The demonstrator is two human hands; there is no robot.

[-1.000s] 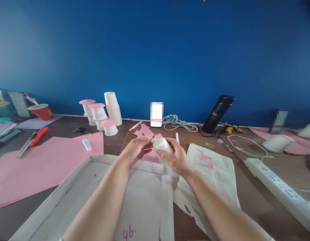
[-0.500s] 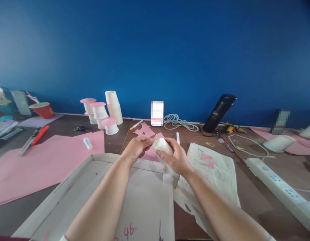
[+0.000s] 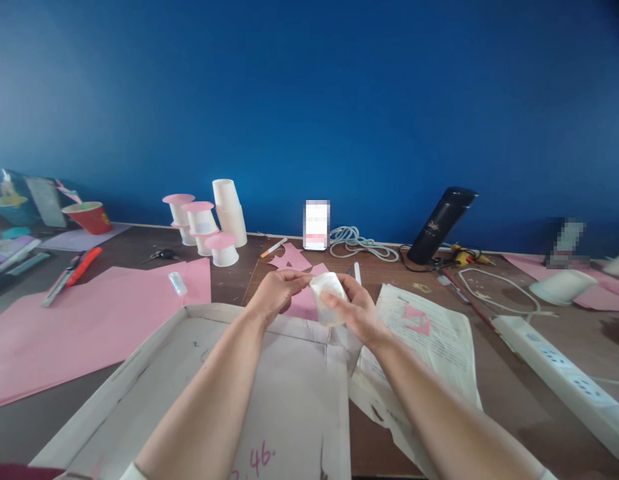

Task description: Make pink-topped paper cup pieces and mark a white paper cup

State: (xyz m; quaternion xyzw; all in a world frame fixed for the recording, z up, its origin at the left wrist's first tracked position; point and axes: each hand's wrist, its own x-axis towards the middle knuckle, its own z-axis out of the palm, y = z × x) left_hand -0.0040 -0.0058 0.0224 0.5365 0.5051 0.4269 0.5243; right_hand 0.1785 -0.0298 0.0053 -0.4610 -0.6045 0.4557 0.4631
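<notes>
In the middle of the head view, my right hand (image 3: 360, 308) is closed round a small off-white cylindrical object (image 3: 325, 287). Its thumb presses across the near side, and the surface is slightly glossy. Whether it is a paper cup or a wide roll of tape I cannot tell. My left hand (image 3: 282, 291) pinches with thumb and forefinger right at the object's upper left edge. What lies between those fingertips is too small to make out. Both hands are above the far edge of a white cardboard box lid (image 3: 289, 393), with pink paper scraps (image 3: 291, 257) behind.
Stacked small white cups with pink discs (image 3: 199, 220) stand left, beside upended paper cups (image 3: 229, 213). Pink sheets (image 3: 114, 313) hold a utility knife (image 3: 69, 277). A phone (image 3: 317, 225), coiled cable (image 3: 359, 243), black flask (image 3: 442, 225), printed sheets (image 3: 424, 353) and power strip (image 3: 554, 367) lie around.
The off-white object has been turned in my right hand, so more of its side faces me. My left hand still pinches at its edge, its fingers slightly straighter.
</notes>
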